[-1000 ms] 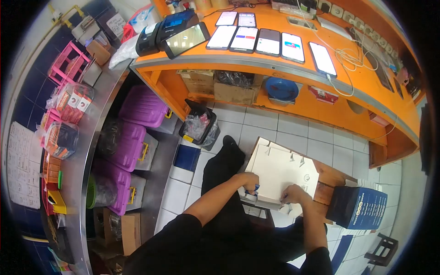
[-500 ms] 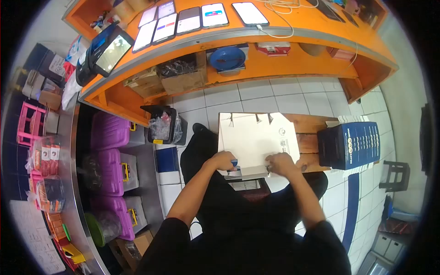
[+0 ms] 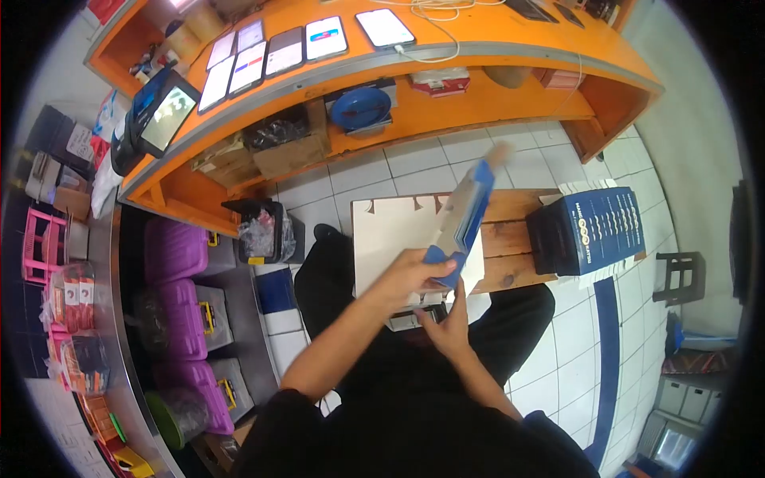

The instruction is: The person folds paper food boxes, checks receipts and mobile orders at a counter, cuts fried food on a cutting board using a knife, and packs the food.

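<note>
My left hand (image 3: 414,275) is closed on the near end of a folded piece of blue cardboard (image 3: 470,211). The piece slants up and away to the right, with a paler inner side and a blurred far end. Beneath it a white cardboard sheet (image 3: 390,235) with slits along its far edge lies on a wooden bench (image 3: 506,239). I cannot tell whether the two are joined. At the sheet's near edge is my right hand (image 3: 450,323), its thumb and forefinger apart, a fingertip close under the blue piece. Nothing shows in its grip.
A blue printed box (image 3: 598,231) stands on the bench's right end. Beyond is an orange counter (image 3: 518,103) carrying several phones and a card terminal (image 3: 163,115). A black bin (image 3: 267,231) and purple-lidded tubs (image 3: 187,319) stand at left, a grey stool (image 3: 681,279) at right.
My left hand has moved right and raised the blue cardboard over the white sheet. My right hand has dropped back left toward my lap. The view has shifted slightly.
</note>
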The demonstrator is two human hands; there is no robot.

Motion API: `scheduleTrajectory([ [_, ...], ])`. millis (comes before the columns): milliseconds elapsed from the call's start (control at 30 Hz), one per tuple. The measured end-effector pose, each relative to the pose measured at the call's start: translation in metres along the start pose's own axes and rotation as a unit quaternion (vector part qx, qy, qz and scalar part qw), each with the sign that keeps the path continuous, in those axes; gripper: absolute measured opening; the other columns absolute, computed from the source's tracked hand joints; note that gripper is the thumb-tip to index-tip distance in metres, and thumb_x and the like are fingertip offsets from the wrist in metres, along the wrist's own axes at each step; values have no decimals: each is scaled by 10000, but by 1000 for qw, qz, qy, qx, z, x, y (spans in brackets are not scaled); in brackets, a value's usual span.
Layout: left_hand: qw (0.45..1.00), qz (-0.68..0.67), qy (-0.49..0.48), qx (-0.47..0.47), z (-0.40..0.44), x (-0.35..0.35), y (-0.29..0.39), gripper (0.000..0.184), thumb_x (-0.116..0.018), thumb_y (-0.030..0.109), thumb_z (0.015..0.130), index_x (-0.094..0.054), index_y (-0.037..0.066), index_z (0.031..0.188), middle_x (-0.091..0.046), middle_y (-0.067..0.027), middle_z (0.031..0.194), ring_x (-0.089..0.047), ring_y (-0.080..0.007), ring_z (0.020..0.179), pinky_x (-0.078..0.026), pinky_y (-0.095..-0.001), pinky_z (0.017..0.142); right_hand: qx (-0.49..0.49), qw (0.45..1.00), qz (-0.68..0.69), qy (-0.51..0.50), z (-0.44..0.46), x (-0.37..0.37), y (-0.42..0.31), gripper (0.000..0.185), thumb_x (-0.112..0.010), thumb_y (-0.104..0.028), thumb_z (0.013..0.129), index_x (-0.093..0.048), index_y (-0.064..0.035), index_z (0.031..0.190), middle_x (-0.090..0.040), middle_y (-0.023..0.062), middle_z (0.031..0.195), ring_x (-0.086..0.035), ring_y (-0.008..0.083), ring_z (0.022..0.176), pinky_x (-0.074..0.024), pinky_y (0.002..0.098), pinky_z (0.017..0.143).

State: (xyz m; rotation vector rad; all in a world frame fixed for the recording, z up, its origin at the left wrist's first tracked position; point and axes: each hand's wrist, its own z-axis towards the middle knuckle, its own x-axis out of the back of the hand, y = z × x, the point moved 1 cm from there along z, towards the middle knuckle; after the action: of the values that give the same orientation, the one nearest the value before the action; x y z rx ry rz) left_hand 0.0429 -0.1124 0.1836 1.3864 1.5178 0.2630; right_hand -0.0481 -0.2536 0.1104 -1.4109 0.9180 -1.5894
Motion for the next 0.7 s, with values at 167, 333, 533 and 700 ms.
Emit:
scheduleTrajectory([
  [167, 983, -158, 80, -50, -13, -38, -8, 316, -683, 315, 949, -634, 77, 1151, -671, -28, 1048, -628, -141, 943, -487, -310, 814, 46, 978, 21, 200, 46, 13, 3, 426, -616, 27, 836, -592, 44, 1260, -657, 213, 1201, -654, 319, 1084, -500, 378, 952],
  [333, 969, -199, 96, -112, -25, 8, -36, 420, -681, 287, 951, -568, 37, 1269, -628, -75, 1157, -606, -179, 1055, -480, -325, 905, 33, 984, 36, 169, 73, 71, 4, 223, -567, 44, 846, -691, 68, 1030, -693, 69, 912, -614, 141, 832, -499, 297, 727],
  [533, 810, 184, 429, -356, -44, 104, -30, 885, -734, -26, 697, -309, 25, 1472, -438, -135, 1410, -412, -247, 1340, -333, -381, 1109, 18, 989, 104, 100, 78, 130, 23, 344, -728, -244, 898, -639, 33, 1084, -672, 133, 995, -634, 226, 962, -480, 436, 986],
  [700, 894, 43, 280, -348, -48, 133, -29, 389, -666, -114, 714, -555, 18, 1062, -618, -91, 1107, -560, -179, 1145, -410, -318, 1018, 202, 954, 162, -154, 111, 130, 7, 370, -671, -327, 900, -640, 22, 1019, -688, 193, 999, -659, 301, 982, -461, 465, 1003],
])
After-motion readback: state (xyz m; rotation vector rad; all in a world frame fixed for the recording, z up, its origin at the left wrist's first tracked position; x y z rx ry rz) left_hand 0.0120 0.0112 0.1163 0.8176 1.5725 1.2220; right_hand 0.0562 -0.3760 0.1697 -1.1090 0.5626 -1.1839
